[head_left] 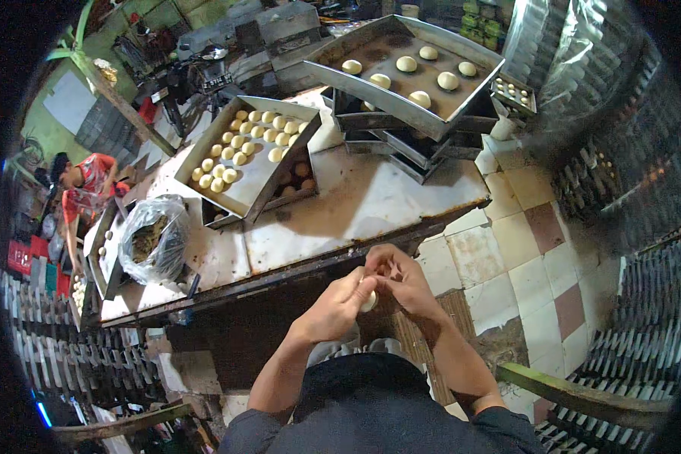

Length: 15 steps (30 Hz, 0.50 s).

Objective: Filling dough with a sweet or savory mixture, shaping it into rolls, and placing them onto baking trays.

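Just in front of the table's near edge, my two hands meet over a pale ball of dough [369,302]. My left hand [334,309] is closed round the dough, which shows below its thumb. The curled fingers of my right hand [402,281] press together against the dough's upper side, close to my left thumb. Both hands cover most of the piece. On the table ahead, a metal tray [188,171] holds rows of dough balls [239,158]. To its left sits a clear plastic bag [175,236] with a crumbly brown filling [148,240].
Stacked metal trays [450,130] stand at the table's far right, the top one bearing spaced dough balls [420,99]. A person in red [97,175] works at the left beside another tray [102,257]. Racks [643,310] flank both sides. A wooden rail [583,397] lies right.
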{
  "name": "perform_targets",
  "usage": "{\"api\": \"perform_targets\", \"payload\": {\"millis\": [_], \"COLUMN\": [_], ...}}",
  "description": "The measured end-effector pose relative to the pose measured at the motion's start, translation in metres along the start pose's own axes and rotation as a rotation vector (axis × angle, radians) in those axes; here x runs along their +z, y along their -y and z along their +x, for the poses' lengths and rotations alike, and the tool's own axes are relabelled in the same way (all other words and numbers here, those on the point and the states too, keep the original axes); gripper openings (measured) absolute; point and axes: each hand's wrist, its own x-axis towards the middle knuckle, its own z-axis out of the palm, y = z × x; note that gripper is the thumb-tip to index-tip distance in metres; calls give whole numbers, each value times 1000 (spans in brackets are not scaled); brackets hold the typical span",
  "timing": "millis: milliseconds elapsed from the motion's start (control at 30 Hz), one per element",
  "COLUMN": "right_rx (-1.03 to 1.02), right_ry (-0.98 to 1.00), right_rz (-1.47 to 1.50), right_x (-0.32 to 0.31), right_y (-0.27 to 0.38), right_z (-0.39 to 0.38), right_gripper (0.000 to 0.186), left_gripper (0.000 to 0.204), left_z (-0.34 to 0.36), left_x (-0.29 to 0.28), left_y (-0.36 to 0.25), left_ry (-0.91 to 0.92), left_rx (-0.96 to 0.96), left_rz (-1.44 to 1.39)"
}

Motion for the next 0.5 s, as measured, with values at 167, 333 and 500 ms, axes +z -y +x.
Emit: {"api": "perform_targets", "payload": {"millis": [167,333,500], "right_rx": [403,454,458], "right_ry": [-403,-366,-117], "right_rz": [589,741,798], "right_x": [64,74,74], "right_y": [0,-34,-28], "right_z": [51,133,211], "right_gripper": [31,37,29], "left_gripper": [18,53,41], "left_z": [45,83,113], "left_x": [-48,-129,-241], "left_y": [31,44,70], "left_ry": [-436,-228,-116], "left_rx": [416,197,523], "left_rz": [381,-556,144]}}
